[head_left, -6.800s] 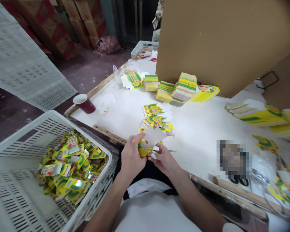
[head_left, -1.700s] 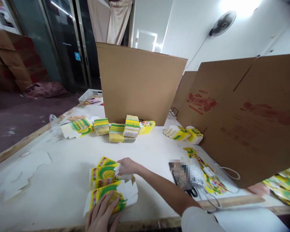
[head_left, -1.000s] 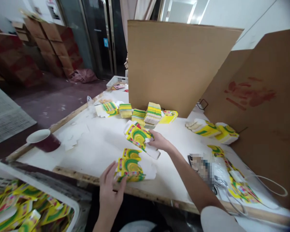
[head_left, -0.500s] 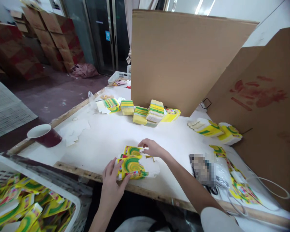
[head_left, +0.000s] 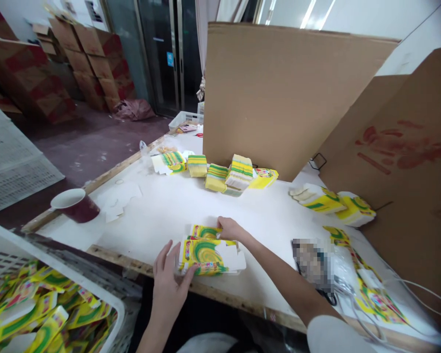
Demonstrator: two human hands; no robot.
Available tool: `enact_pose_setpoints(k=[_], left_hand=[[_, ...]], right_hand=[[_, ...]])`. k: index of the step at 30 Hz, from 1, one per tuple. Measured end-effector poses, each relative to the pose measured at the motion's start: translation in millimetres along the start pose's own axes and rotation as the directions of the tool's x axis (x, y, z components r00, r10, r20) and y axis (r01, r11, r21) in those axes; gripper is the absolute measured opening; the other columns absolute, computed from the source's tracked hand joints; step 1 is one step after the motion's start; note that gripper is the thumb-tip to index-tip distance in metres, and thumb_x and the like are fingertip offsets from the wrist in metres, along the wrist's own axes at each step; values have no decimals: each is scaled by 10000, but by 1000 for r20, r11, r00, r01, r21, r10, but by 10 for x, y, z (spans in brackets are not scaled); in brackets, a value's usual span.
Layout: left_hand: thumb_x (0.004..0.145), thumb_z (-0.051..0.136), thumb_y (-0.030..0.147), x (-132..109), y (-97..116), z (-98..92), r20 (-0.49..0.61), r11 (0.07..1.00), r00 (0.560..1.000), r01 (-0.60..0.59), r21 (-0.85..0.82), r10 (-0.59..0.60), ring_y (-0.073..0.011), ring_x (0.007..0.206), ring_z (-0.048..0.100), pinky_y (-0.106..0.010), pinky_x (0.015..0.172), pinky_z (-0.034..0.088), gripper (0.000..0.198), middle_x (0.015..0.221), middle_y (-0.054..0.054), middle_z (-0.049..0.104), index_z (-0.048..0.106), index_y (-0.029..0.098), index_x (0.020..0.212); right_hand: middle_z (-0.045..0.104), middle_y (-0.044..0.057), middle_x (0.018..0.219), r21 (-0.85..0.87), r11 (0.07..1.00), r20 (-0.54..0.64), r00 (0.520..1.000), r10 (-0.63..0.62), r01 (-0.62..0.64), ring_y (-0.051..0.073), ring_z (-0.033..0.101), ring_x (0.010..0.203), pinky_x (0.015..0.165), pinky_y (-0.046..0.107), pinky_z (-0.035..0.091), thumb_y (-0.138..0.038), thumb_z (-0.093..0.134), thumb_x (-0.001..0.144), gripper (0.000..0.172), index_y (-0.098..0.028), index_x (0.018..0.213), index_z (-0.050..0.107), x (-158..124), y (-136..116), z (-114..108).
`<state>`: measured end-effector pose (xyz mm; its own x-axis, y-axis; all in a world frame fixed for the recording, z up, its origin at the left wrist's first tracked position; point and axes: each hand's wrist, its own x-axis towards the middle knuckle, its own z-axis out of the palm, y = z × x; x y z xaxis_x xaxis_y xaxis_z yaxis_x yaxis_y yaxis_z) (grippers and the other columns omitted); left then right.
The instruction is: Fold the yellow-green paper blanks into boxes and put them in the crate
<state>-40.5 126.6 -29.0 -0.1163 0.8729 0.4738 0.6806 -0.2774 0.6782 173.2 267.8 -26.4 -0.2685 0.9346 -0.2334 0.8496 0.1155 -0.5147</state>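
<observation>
A small stack of flat yellow-and-green printed cartons [head_left: 206, 251] lies on the white table [head_left: 169, 206] near its front edge. My left hand [head_left: 168, 284] rests at the stack's near left corner, fingers spread along its edge. My right hand [head_left: 231, 228] lies on the far side of the stack, fingers down on the cartons. Neither hand lifts anything.
Bundles of the same cartons [head_left: 224, 174] stand at the back by an upright cardboard sheet [head_left: 286, 93]; more bundles [head_left: 334, 201] lie right. A dark red cup [head_left: 75, 205] sits at the left edge. A white crate [head_left: 40, 314] of folded cartons is lower left. Bags and cords [head_left: 367, 289] lie right.
My right hand brought a bunch of cartons down onto the stack by the table edge. Both hands have closed in round the stack and the view has shifted slightly.
</observation>
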Motion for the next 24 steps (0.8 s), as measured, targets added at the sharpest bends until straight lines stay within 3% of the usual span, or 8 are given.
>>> enact_pose_setpoints(k=[7, 10, 12, 15, 17, 19, 21, 24], left_hand=[[716, 684, 302, 181, 207, -266, -139, 877, 972, 104, -468, -189, -295, 1233, 433, -464, 1007, 390, 596, 1316, -119, 473, 464, 219, 1264], [697, 684, 428, 310, 443, -252, -42, 567, 956, 137, -812, -291, -295, 1272, 405, -428, 1009, 398, 636, 1334, -109, 481, 477, 235, 1267], [677, 655, 544, 379, 586, -225, 69, 303, 933, 183, -935, -352, -306, 1235, 451, -424, 960, 439, 666, 1294, -110, 527, 500, 239, 1249], [714, 563, 621, 455, 696, -220, 190, 57, 887, 235, -970, -420, -293, 1085, 572, -415, 868, 492, 597, 1119, -113, 635, 584, 205, 1142], [737, 525, 629, 492, 705, -238, 129, 35, 861, 168, -985, -492, -260, 972, 621, -388, 825, 508, 555, 969, -92, 674, 626, 182, 1049], [733, 520, 639, 519, 691, -252, 7, 90, 831, 68, -994, -556, -232, 889, 636, -360, 783, 516, 544, 876, -66, 678, 637, 177, 997], [718, 502, 677, 531, 676, -248, -94, 175, 813, 9, -984, -574, -220, 850, 633, -339, 749, 515, 585, 849, -64, 676, 636, 170, 980], [694, 447, 742, 524, 662, -215, -204, 304, 803, -30, -952, -559, -220, 824, 621, -326, 731, 506, 668, 827, -79, 675, 639, 151, 940]], right_hand=[[623, 39, 907, 348, 930, -332, 943, 5, 118, 159, 594, 764, 647, 286, 495, -198, 488, 844, 159, -151, 994, 518, -348, -258, -680], [613, -27, 760, 472, 851, -251, 960, -123, 232, 109, 562, 599, 521, 214, 451, -201, 582, 738, 156, -181, 882, 526, -596, -603, -613], [566, -47, 664, 636, 711, -83, 943, -322, 299, 92, 507, 556, 494, 195, 402, -213, 638, 685, 147, -176, 801, 554, -729, -826, -420], [538, -53, 653, 581, 746, -122, 940, -317, 327, 90, 459, 548, 502, 203, 380, -133, 623, 664, 157, -189, 805, 583, -846, -1033, -138], [578, -9, 780, 440, 810, -350, 904, -244, 389, 129, 512, 656, 601, 255, 441, -79, 591, 670, 258, -200, 898, 597, -900, -1096, -34], [595, 36, 893, 309, 831, -522, 813, -257, 462, 176, 548, 821, 744, 316, 466, -32, 537, 692, 327, -210, 956, 607, -966, -1142, 26], [604, 51, 929, 268, 807, -510, 788, -344, 525, 193, 551, 918, 818, 336, 462, 18, 484, 684, 402, -219, 980, 616, -1052, -1203, 88], [591, 58, 1012, 364, 778, -391, 842, -371, 512, 180, 563, 919, 801, 312, 478, 57, 463, 632, 520, -216, 1058, 584, -1176, -1319, 213]])
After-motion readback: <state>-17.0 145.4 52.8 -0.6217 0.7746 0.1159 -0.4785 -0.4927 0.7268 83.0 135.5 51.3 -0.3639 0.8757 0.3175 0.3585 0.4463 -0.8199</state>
